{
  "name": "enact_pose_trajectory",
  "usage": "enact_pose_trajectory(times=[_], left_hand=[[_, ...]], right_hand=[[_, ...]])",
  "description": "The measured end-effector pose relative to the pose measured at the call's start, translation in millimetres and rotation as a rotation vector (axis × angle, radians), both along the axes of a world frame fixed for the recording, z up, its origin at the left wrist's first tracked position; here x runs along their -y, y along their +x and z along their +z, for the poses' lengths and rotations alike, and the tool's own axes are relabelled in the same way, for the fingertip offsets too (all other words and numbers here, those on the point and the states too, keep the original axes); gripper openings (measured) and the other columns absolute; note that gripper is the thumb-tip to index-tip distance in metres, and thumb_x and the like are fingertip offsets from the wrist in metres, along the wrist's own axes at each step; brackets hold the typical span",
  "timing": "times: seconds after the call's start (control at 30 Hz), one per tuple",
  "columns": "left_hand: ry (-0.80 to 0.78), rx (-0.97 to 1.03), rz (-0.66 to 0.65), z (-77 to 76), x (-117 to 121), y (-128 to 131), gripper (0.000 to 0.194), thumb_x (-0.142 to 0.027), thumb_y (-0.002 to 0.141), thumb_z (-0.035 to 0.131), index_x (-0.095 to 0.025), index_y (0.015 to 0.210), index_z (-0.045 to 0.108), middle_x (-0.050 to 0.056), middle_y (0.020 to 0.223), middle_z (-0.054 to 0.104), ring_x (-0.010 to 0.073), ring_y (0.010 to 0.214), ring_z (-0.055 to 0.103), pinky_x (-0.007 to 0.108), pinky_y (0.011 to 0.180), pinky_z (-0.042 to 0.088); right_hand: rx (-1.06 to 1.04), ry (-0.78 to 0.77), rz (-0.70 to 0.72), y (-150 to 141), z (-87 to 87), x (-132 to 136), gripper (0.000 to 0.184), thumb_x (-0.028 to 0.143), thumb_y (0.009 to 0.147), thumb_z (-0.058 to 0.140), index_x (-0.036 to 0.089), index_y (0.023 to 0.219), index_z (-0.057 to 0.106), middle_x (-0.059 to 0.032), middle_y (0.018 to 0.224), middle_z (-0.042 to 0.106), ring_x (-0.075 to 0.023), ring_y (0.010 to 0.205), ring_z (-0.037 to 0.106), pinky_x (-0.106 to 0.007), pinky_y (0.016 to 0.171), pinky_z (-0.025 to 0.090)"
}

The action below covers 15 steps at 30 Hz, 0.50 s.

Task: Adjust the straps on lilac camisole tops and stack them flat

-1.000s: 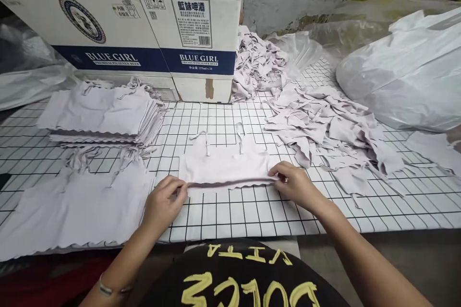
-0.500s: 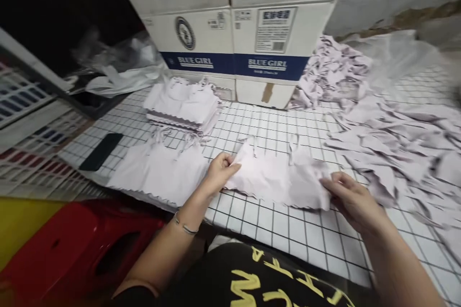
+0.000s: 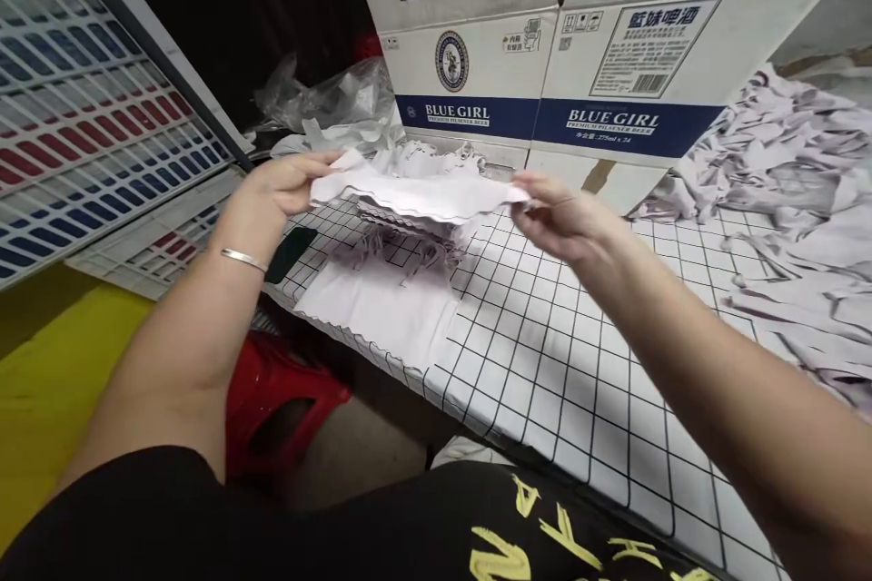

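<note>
The left hand (image 3: 282, 186) and right hand (image 3: 555, 213) each pinch, fingers closed, one end of a pale garment (image 3: 415, 191), stretched between them above the garment stack (image 3: 409, 222).

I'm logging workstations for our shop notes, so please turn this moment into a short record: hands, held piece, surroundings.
Left hand: pinches the left end of the pale garment
Right hand: pinches its right end
Garment state: stretched between both hands, over the neat stack; contact unclear
Nearer pile: pale garments lying flat by the table edge
Behind: white-and-blue BLUE GIRL carton
Far right: loose pale pieces, heaped
Table surface: gridded cloth
Lower left: red plastic stool, partly hidden
</note>
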<state>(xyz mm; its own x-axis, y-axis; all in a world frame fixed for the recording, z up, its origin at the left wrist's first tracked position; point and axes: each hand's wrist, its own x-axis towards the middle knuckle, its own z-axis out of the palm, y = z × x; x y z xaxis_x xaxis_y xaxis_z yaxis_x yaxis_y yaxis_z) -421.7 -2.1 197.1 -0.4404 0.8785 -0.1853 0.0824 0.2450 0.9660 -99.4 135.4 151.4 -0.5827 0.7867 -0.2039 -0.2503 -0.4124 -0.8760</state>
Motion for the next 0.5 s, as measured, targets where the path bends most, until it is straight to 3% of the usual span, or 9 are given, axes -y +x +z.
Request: enact_pose_trajectory(times=[0.07, 0.13, 0.23, 0.3, 0.37, 0.5], left_hand=[[-0.093, -0.037, 0.062, -13.4, 20.8, -24.7, 0.051, 0.008, 0.086, 0.038, -0.002, 0.136, 0.042, 0.005, 0.107, 0.062, 0.0083, 0.090, 0.060, 0.022, 0.078, 0.045], [-0.218, -0.010, 0.145, -45.6, 44.0, -40.8, 0.049, 0.005, 0.081, 0.050, -0.007, 0.128, 0.050, 0.004, 0.100, 0.065, 0.0063, 0.076, 0.060, 0.019, 0.071, 0.048], [-0.362, 0.046, 0.191, -102.1, 75.0, -51.3, 0.051, -0.003, 0.066, 0.069, -0.010, 0.115, 0.055, 0.008, 0.089, 0.067, 0.0144, 0.068, 0.063, 0.027, 0.061, 0.055], [-0.391, 0.074, 0.207, -127.1, 89.4, -53.8, 0.059, -0.005, 0.057, 0.075, -0.014, 0.112, 0.055, 0.007, 0.085, 0.066, 0.0177, 0.069, 0.064, 0.029, 0.060, 0.055], [-0.383, 0.080, 0.220, -136.3, 98.8, -56.5, 0.066, -0.008, 0.053, 0.077, -0.017, 0.114, 0.053, 0.004, 0.083, 0.065, 0.0171, 0.070, 0.065, 0.027, 0.059, 0.054], [-0.307, 0.047, 0.162, -131.5, 109.7, -62.6, 0.076, -0.015, 0.049, 0.080, -0.018, 0.120, 0.052, 0.000, 0.078, 0.064, 0.0151, 0.067, 0.063, 0.024, 0.059, 0.051]], right_hand=[[-0.027, -0.114, 0.145, -26.5, -22.4, 19.7, 0.017, -0.003, 0.094, 0.051, 0.010, 0.091, 0.061, -0.0058, 0.088, 0.064, -0.0088, 0.068, 0.064, -0.009, 0.055, 0.057], [0.060, -0.196, 0.210, -44.8, -57.9, 44.9, 0.017, -0.002, 0.093, 0.054, 0.010, 0.085, 0.062, -0.0049, 0.079, 0.063, -0.0093, 0.058, 0.062, -0.010, 0.043, 0.054], [0.230, -0.283, 0.297, -57.8, -108.8, 79.8, 0.018, -0.004, 0.090, 0.056, 0.010, 0.080, 0.063, -0.0055, 0.076, 0.063, -0.0103, 0.054, 0.060, -0.014, 0.042, 0.055], [0.288, -0.295, 0.311, -58.8, -126.7, 93.7, 0.017, -0.005, 0.088, 0.058, 0.010, 0.081, 0.063, -0.0050, 0.075, 0.063, -0.0107, 0.055, 0.061, -0.016, 0.046, 0.057], [0.294, -0.274, 0.310, -56.0, -130.1, 99.6, 0.015, -0.004, 0.086, 0.060, 0.011, 0.084, 0.063, -0.0044, 0.074, 0.063, -0.0113, 0.055, 0.062, -0.018, 0.050, 0.059], [0.247, -0.199, 0.349, -46.3, -123.2, 104.4, 0.013, 0.001, 0.085, 0.063, 0.013, 0.088, 0.061, -0.0032, 0.072, 0.064, -0.0123, 0.053, 0.063, -0.020, 0.051, 0.058]])
